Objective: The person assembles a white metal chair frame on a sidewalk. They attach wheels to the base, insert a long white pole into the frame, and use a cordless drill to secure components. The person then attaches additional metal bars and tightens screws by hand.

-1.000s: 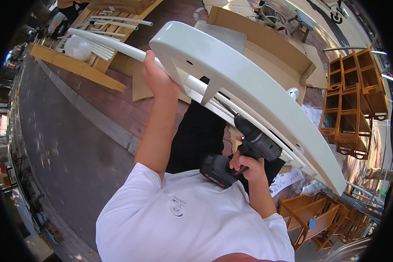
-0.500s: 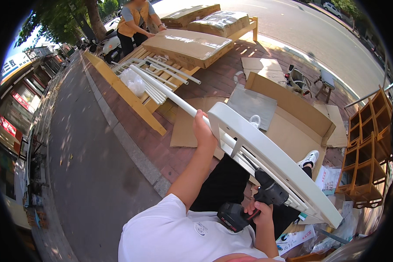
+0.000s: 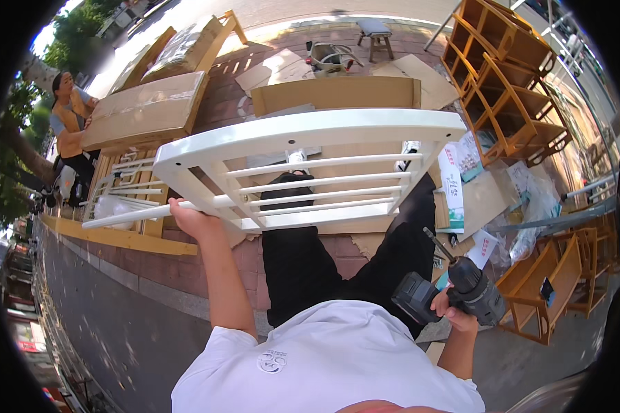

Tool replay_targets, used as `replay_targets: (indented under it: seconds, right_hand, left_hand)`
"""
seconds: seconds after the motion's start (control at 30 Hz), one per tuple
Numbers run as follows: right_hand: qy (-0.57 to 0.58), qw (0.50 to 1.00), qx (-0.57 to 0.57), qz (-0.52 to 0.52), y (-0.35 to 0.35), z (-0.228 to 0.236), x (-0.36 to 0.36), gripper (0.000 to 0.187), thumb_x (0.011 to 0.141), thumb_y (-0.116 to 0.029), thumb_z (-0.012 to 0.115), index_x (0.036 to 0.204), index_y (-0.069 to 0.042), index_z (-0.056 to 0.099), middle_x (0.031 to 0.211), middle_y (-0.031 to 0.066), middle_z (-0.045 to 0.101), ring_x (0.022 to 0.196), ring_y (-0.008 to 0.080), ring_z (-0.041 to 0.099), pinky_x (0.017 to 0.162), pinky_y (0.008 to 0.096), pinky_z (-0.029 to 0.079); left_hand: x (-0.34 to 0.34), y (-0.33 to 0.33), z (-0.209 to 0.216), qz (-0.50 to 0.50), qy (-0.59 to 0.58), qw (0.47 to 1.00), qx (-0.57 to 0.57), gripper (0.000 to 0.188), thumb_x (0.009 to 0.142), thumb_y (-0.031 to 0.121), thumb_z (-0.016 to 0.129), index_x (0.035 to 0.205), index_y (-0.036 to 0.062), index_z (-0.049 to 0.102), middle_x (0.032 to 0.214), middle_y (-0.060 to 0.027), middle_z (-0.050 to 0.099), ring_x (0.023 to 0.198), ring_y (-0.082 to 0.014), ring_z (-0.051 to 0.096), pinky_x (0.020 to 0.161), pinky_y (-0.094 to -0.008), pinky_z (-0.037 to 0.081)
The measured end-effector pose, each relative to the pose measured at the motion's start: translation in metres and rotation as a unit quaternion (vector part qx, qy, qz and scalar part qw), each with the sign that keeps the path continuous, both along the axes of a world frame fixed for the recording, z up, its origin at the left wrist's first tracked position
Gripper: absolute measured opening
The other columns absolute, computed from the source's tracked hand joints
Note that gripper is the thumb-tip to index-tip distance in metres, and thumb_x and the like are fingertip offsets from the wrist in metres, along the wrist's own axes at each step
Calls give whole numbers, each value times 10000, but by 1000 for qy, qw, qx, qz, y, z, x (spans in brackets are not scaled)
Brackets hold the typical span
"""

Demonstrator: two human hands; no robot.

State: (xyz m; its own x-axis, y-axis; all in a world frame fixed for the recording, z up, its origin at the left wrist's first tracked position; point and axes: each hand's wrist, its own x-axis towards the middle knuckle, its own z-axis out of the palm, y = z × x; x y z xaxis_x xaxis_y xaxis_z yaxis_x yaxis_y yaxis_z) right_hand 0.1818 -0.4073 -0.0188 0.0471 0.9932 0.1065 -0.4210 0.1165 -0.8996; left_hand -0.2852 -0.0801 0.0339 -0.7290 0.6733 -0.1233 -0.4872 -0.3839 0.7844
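Observation:
A white slatted frame point(image 3: 317, 126), with a curved rail and several thin bars, stands tilted across my lap. From its left side a white pole point(image 3: 134, 215) sticks out. My left hand point(image 3: 194, 220) is closed round this pole close to the frame's left corner. On the right, my right hand point(image 3: 455, 311) grips the handle of a black cordless drill point(image 3: 477, 290). The drill's bit points up and left, apart from the frame. My black-trousered legs are under and behind the bars.
An open cardboard box point(image 3: 337, 94) lies beyond the frame. To the left, a person stands by a large carton point(image 3: 145, 110) on a wooden slatted base, beside white tubes. Brown wooden shelves point(image 3: 506, 103), plastic wrapping point(image 3: 530, 213) and a small stool point(image 3: 374, 31) lie rightward and beyond.
The view has turned to the right. The frame has swung to lie more level across me. The drill has come away from the frame, out to the right.

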Motion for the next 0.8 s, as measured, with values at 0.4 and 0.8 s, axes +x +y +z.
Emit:
replay_targets:
  seconds: [0.4,0.8]
  right_hand:
    - [62,708,-394,-583,-242,-276,47,338,809,-4,756,1124,-22,635,830,29,644,696,145,623,564,318,503]
    - [145,563,-367,-727,-218,-434,33,278,925,-222,785,1114,-39,698,932,34,694,688,126,597,634,338,511]
  left_hand:
    - [6,22,-9,12,26,1000,13,451,909,406,556,1188,61,639,1238,-177,644,1161,-387,622,974,-664,497]
    - [-14,17,-5,-5,161,987,-10,359,921,263,573,1149,2,663,1218,-182,665,1000,-384,693,844,-615,596]
